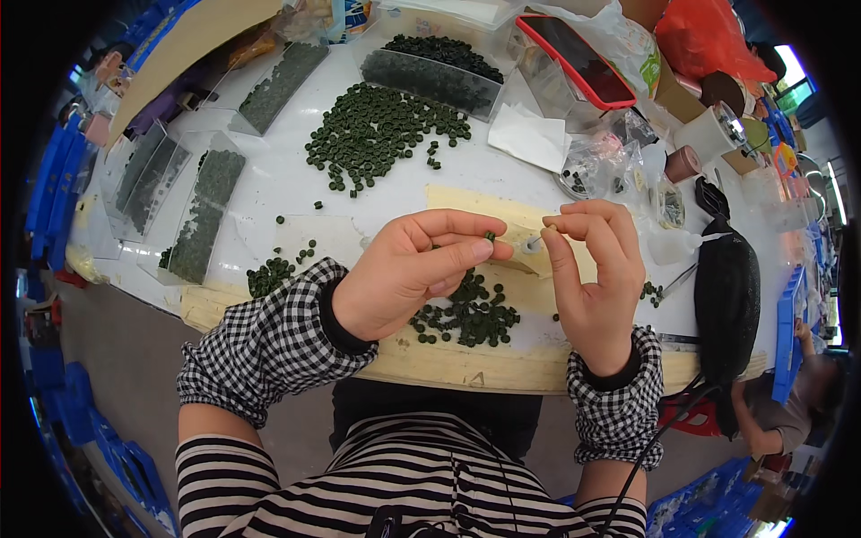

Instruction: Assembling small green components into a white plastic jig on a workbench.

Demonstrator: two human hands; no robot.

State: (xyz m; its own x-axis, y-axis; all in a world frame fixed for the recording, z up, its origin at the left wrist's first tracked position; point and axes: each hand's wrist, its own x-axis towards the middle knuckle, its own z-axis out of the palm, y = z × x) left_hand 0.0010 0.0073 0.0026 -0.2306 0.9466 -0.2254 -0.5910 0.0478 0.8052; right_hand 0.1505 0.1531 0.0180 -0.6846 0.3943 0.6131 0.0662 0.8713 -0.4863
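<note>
My left hand (417,264) is closed in a pinch, with a small dark green round piece (490,236) between thumb and index finger. To its right, my right hand (596,269) also pinches, its thumb and index fingertips meeting on something tiny and yellowish that I cannot make out. A pale block (538,261) lies between the hands, with a small whitish tip (531,243) showing at it. Below my hands, loose dark green round pieces (471,318) are scattered near the table's front edge. A smaller heap of green pieces (267,278) sits left of my left wrist.
A large spread of green pieces (381,134) lies farther back, before a clear bin (430,76) of them. Several clear trays (208,211) stand left. A red-cased phone (578,61) rests at the back. On the right are a white nozzle bottle (673,245) and a black pouch (726,296).
</note>
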